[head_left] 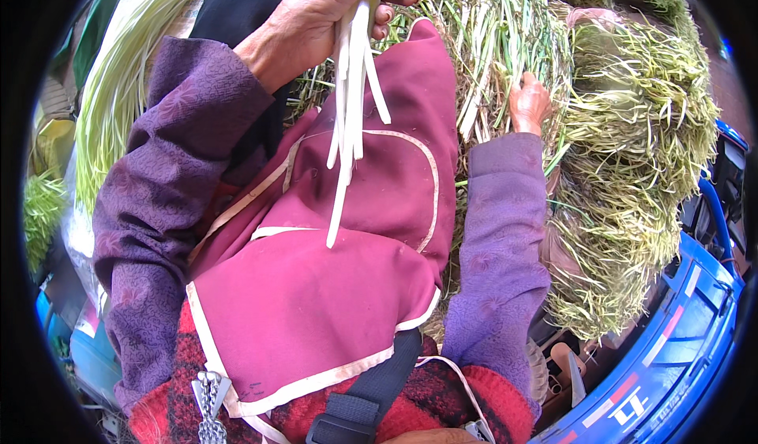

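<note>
Above the maroon apron (316,310), I observe the left hand (312,18), fingers (384,14) clasping white stalks (343,128) hanging downward; the right hand (529,104) contacts the green stalk pile (493,26), grip state indeterminable.

The scene was lit brightly, apparently from above, with highlights almost washed out on the slender white stalks (347,104) and the long, pale green leaves (122,81) at upper left, while darker shade was held in the folds of the purple patterned left sleeve (170,176). The long blue metal panel (671,365) was bowed by fisheye distortion, fine detail was softened toward the edges, and the corners were swallowed by blackness.
</note>
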Available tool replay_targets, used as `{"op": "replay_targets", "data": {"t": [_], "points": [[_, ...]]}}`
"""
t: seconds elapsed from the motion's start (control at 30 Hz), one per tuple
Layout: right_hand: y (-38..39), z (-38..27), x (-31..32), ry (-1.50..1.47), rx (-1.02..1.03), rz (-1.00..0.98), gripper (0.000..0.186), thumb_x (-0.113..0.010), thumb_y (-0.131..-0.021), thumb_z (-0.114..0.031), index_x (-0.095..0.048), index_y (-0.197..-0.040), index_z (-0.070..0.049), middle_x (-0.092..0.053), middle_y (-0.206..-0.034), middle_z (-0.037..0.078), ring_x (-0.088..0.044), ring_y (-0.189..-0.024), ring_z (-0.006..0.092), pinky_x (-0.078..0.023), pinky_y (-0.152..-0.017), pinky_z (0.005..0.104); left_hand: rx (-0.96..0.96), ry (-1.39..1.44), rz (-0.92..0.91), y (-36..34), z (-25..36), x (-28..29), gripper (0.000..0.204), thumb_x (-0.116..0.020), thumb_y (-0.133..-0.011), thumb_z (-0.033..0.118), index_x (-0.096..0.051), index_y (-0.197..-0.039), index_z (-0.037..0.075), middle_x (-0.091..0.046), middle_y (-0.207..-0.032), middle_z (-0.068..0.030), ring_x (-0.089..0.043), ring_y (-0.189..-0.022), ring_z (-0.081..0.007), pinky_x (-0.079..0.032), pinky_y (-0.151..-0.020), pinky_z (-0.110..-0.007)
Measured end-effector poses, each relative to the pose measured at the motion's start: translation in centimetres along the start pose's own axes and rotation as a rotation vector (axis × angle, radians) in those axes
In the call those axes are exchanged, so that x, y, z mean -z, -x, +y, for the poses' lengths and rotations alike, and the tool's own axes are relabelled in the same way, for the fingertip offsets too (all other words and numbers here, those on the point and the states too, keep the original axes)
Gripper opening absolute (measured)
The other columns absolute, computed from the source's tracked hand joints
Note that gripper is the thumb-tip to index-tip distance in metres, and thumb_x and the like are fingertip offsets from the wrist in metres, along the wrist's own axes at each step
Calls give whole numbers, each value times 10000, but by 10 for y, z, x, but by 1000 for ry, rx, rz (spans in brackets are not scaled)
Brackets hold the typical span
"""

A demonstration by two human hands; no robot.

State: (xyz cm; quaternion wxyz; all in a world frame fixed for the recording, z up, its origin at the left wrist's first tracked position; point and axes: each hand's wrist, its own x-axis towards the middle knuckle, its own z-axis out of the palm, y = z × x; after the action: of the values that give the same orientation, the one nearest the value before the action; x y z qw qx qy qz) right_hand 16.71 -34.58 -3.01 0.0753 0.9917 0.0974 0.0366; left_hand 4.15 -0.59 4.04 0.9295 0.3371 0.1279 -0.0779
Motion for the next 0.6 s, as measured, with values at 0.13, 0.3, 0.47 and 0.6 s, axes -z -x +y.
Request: {"op": "replay_targets", "data": {"t": [0.13,0.3,0.47,0.6], "points": [[-14,5,-16,140,117,118,78,-603,-763,-160,-619,-752,-85,-607,-648,74,-556,-552,180,-433,-531,317,-48,-204,71,-2,-8,-1,161,-662,-790,141,-599,-878,22,-612,-758,-20,-476,-507,-33,-412,-448,-169],[-31,31,36,-595,-266,-223,159,-692,-671,-138,-663,-813,-73,-640,-693,41,-533,-580,114,-409,-545,275,-6,-173,85,-3,-10,0,155,-655,-797,140,-596,-856,10,-613,-760,-27,-484,-515,-32,-415,-447,-164],[2,53,117,-1406,-336,90,176,-595,-758,-64,-602,-921,3,-623,-745,113,-595,-617,130,-516,-518,251,-27,-204,60,-6,-4,2,159,-650,-802,143,-595,-855,4,-604,-747,-20,-480,-517,-31,-418,-454,-163],[43,40,99,-1376,-530,-62,130,-626,-748,-24,-603,-870,13,-615,-753,86,-608,-684,137,-508,-652,247,8,-137,1,-11,-8,-1,135,-647,-799,120,-591,-856,11,-609,-740,-34,-516,-528,-52,-447,-460,-182]]}}
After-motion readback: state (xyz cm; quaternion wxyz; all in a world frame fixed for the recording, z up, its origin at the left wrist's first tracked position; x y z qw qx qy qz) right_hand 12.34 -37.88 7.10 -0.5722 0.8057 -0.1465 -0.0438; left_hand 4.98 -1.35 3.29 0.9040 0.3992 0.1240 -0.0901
